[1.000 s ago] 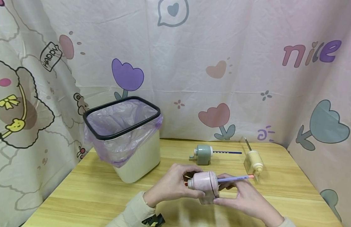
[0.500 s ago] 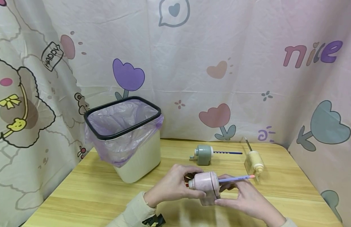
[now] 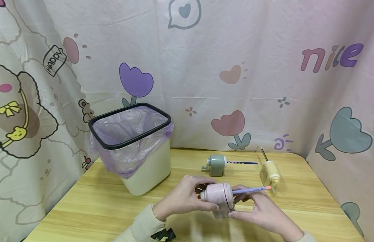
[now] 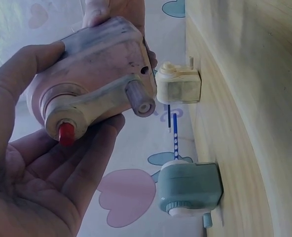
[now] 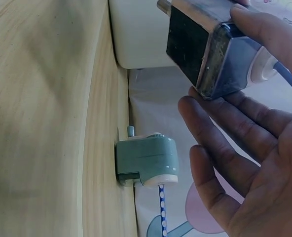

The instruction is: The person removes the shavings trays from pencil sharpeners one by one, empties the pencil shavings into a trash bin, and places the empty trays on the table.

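Note:
A pink hand-crank pencil sharpener (image 3: 216, 196) is held up over the table between both hands. A lavender pencil (image 3: 248, 191) with a coral end sticks out of its right side. My left hand (image 3: 185, 198) grips the rear of the body, thumb on one side and fingers on the other. In the left wrist view, the crank (image 4: 96, 104) and a red tip (image 4: 66, 133) at its hub face the palm. My right hand (image 3: 262, 210) pinches the pencil side low down, at the clear shavings drawer (image 5: 237, 61). The dark base (image 5: 186, 47) shows in the right wrist view.
A teal sharpener (image 3: 217, 165) with a blue pencil (image 3: 242, 162) stands behind the hands. Farther right is a yellow sharpener (image 3: 269, 172) with a dark pencil (image 3: 264, 153). A white bin (image 3: 153, 171) with a purple liner (image 3: 126, 163) stands at the left, before the curtain (image 3: 193, 67).

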The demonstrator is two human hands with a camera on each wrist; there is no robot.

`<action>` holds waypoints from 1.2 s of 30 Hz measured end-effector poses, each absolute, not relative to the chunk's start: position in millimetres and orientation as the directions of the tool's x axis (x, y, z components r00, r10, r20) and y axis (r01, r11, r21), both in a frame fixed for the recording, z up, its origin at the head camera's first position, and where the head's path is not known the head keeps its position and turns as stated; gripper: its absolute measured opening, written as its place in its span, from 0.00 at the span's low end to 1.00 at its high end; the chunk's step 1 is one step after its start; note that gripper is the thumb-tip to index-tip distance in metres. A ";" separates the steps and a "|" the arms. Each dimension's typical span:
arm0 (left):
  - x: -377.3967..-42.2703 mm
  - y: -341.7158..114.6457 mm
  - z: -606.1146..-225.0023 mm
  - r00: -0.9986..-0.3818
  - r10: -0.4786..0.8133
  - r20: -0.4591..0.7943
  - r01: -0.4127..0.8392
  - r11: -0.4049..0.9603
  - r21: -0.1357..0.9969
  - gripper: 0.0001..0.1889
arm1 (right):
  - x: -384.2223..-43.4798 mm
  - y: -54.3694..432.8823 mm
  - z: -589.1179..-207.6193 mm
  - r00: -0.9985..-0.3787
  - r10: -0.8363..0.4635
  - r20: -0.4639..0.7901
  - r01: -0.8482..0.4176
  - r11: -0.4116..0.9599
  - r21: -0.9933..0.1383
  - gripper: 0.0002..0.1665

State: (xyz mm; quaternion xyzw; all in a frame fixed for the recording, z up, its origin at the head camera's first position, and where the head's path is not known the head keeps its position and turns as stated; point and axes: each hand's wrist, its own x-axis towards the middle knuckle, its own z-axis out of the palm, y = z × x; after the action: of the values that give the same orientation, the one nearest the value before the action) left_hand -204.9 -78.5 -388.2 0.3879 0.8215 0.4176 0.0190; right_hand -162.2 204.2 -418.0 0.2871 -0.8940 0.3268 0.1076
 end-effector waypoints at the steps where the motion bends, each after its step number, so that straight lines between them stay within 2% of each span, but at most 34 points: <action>1: -204.7 -78.5 -388.2 -0.701 0.648 0.297 0.622 0.351 0.700 0.29 | -162.2 203.7 -417.9 -0.816 -0.436 0.380 -0.578 0.626 -0.523 0.29; 5: -204.2 -78.1 -387.9 -0.709 0.636 0.304 0.619 0.355 0.701 0.29 | -161.4 202.6 -417.9 -0.832 -0.409 0.374 -0.553 0.646 -0.525 0.30; 19: -202.2 -77.4 -386.4 -0.726 0.616 0.306 0.605 0.360 0.710 0.28 | -161.5 201.5 -418.2 -0.834 -0.402 0.379 -0.550 0.657 -0.516 0.29; 36: -203.3 -77.2 -386.7 -0.699 0.646 0.308 0.630 0.350 0.693 0.30 | -161.3 205.5 -416.3 -0.809 -0.440 0.389 -0.587 0.634 -0.504 0.32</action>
State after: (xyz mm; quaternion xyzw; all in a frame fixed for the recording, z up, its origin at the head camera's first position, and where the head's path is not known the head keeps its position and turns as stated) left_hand -203.3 -77.2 -386.7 0.3881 0.8216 0.4173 0.0094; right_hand -161.3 205.5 -416.3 0.2865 -0.8964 0.3179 0.1153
